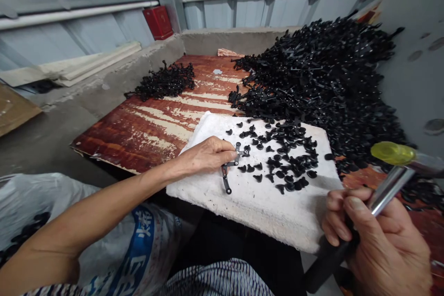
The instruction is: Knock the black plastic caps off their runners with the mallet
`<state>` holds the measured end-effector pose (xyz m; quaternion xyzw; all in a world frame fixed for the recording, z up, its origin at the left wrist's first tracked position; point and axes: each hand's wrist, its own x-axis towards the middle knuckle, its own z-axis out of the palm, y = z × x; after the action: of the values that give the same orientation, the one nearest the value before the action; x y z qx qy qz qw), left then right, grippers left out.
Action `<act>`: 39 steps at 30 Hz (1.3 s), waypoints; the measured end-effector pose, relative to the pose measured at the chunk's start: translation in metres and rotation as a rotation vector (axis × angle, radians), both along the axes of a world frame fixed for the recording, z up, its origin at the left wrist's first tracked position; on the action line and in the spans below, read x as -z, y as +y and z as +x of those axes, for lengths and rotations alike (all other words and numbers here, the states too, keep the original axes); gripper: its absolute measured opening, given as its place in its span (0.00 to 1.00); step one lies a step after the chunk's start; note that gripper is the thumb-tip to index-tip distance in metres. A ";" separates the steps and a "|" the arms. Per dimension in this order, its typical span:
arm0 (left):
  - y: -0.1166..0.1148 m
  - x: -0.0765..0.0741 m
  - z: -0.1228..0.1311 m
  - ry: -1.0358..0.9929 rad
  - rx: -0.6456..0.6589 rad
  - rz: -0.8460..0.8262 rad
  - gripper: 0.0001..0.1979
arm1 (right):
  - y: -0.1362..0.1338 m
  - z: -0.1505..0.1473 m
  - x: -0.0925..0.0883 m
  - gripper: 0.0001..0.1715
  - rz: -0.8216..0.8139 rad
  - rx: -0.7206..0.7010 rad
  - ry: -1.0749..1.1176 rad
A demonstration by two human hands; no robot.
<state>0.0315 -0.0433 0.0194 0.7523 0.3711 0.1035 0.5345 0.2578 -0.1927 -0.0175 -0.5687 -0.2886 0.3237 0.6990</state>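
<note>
My left hand (210, 155) is closed on a black jointed linkage part (227, 180), its arms sticking out past my fingers over a white towel (194, 180). Right of that hand, many small black knob-like pieces (277, 162) lie scattered on the towel. My right hand (381, 236) wraps round the black handle of a hammer (390, 189) at the lower right. The hammer has a shiny metal shaft and a yellow translucent face, and is raised above the table's right side. My left fingertips partly hide the linkage part.
A large heap of black parts (322, 69) covers the back right of the worn red-brown board (138, 125). A smaller pile (166, 81) lies at the back left. A grey panel (419, 55) stands at the right. Plastic sacks (156, 236) are at the lower left.
</note>
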 end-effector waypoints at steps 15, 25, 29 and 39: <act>-0.005 -0.002 -0.010 0.097 0.034 0.177 0.16 | -0.001 0.001 0.002 0.12 0.012 0.016 0.000; -0.021 0.001 -0.006 0.057 0.045 0.187 0.15 | 0.001 0.000 -0.001 0.14 0.009 0.016 0.026; -0.025 0.003 0.000 0.057 0.055 0.164 0.14 | 0.001 0.000 -0.001 0.13 0.014 0.007 0.022; -0.035 -0.007 0.005 0.179 0.181 0.199 0.12 | -0.001 0.003 0.002 0.11 0.047 -0.026 0.027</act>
<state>0.0366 -0.0786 0.0269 0.8381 0.3357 0.0236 0.4294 0.2604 -0.1935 -0.0199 -0.5440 -0.2941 0.3332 0.7117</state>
